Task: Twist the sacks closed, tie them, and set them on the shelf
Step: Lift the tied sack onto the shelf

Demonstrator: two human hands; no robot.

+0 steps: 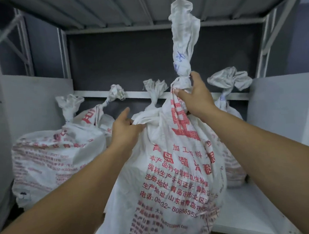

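Observation:
A large white woven sack (172,170) with red printing stands in front of me, its neck twisted and knotted, the long tail (184,38) sticking straight up. My right hand (194,95) grips the neck just below the knot. My left hand (125,131) pinches a fold of cloth at the sack's left shoulder, index finger pointing out. Behind it, on the grey metal shelf (248,210), stand several other tied sacks: one at the left (58,160), others behind (102,113), and one at the right (227,97).
The shelf bay has a dark back wall (127,60), grey side panels left (30,103) and right (287,116), and an upper shelf (124,7) close above the sack's tail. Bare shelf surface lies at the front right.

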